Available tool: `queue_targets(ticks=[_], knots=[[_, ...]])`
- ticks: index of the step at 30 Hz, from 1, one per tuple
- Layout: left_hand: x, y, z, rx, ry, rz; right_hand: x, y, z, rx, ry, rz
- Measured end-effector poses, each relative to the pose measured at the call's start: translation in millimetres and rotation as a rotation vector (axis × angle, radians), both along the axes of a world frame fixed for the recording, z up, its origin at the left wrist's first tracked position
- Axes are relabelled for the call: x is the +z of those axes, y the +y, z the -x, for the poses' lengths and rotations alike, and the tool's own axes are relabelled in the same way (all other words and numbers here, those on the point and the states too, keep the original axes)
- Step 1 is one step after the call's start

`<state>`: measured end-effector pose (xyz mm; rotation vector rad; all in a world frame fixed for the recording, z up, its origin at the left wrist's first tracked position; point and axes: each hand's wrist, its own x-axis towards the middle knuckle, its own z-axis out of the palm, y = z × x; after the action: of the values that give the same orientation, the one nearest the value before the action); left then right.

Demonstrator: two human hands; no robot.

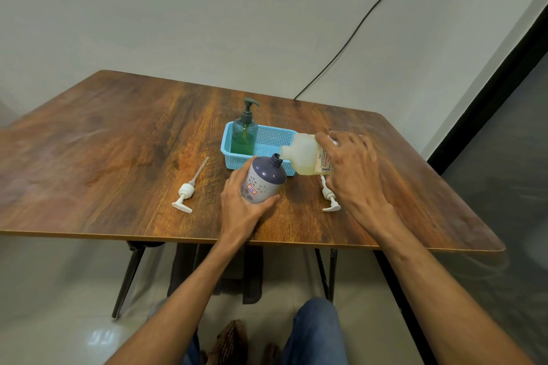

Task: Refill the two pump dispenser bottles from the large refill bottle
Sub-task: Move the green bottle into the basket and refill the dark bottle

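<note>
Left fingers [238, 177] wrap grey bottle [264, 176] | right fingers [324, 140] clamp tipped refill bottle [304, 157]

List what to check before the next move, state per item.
1. Grey bottle neck open: ok; a white pump lies on the table to its left.
2. Left hand grips grey bottle: ok, bottle tilted.
3. Right hand grips refill bottle: ok, tipped near level.
4. Refill mouth at grey bottle's neck: ok.
5. Liquid flowing, fill level: cannot tell; the grey bottle is opaque.
6. Green bottle opened: not ok, pump on, standing in blue basket.
</note>
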<state>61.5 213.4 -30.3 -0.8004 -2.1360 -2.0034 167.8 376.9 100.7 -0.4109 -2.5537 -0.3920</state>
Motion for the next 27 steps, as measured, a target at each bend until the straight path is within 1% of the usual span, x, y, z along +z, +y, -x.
queue_targets(ticks=[27], knots=[[0.7,-1.2,-1.5,0.002,-0.004,0.001,-0.5,-1.4,-0.3,-0.011,-0.001,0.013]])
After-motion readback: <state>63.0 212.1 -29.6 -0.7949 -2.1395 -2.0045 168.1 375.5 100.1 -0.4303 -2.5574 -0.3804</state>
